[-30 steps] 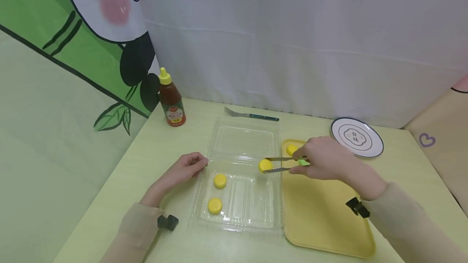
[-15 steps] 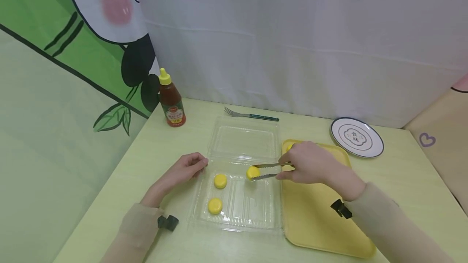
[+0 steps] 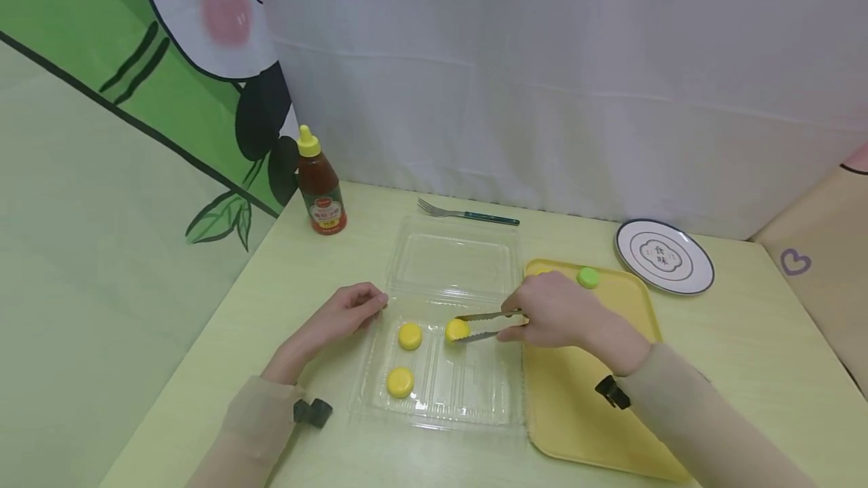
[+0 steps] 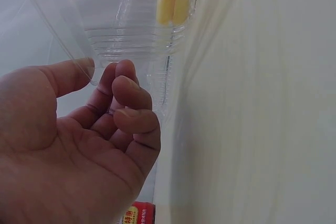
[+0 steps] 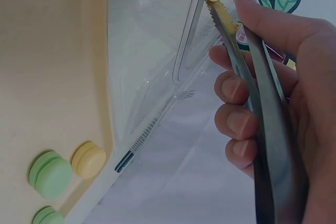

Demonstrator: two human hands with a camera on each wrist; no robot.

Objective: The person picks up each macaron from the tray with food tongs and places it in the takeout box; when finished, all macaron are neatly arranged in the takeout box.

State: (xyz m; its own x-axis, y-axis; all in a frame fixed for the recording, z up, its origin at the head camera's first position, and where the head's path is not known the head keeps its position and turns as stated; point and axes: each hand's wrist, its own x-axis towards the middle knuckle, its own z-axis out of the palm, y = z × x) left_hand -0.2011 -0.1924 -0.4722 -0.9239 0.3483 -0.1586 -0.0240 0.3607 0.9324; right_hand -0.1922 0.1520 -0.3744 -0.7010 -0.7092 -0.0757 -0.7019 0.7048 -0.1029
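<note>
My right hand (image 3: 559, 311) grips metal tongs (image 5: 270, 129), whose serrated tips pinch a yellow macaron (image 3: 456, 331) over the clear plastic container (image 3: 468, 394). Two more yellow macarons, one farther back (image 3: 410, 336) and one nearer (image 3: 400, 382), sit along the container's left side. At that side's rim, my left hand (image 3: 347, 311) pinches the plastic edge between thumb and fingers, as the left wrist view shows. To the right lies a yellow tray (image 3: 590, 405). On it the right wrist view shows a yellow macaron (image 5: 88, 160) beside a green macaron (image 5: 51, 174), and part of another green one.
The container's clear lid (image 3: 454, 258) lies opened out behind it. Beyond the lid is a fork (image 3: 475, 215) with a green handle. A red sauce bottle (image 3: 322, 194) stands at the back left, and a white plate (image 3: 664, 256) rests at the back right.
My right hand has moved left and slightly toward me, carrying the tonged macaron farther over the container. A green macaron on the tray has come into sight behind it. My left hand stays put.
</note>
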